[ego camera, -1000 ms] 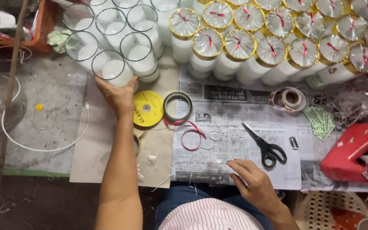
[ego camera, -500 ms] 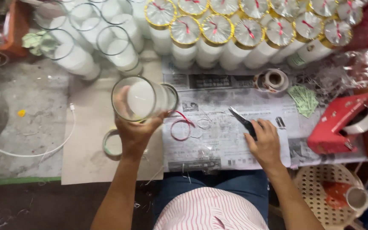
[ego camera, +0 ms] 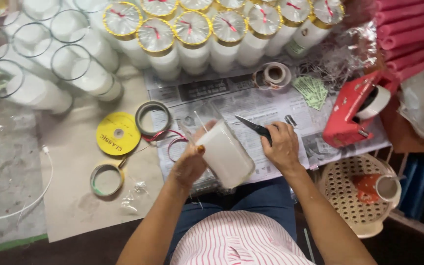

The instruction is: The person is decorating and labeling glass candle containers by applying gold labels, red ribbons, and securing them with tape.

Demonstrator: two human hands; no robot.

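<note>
Left hand [ego camera: 190, 164] wraps my glass jar candle [ego camera: 223, 153], tilted over the newspaper [ego camera: 231, 100]. Right hand [ego camera: 281, 145] closes on scissors [ego camera: 253, 126]. I judge the jar heavy, rigid, slick, breakable; grip mid-body.

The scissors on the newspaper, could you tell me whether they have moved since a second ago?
Yes. The scissors lay flat on the newspaper earlier; now the right hand grips them.
</note>
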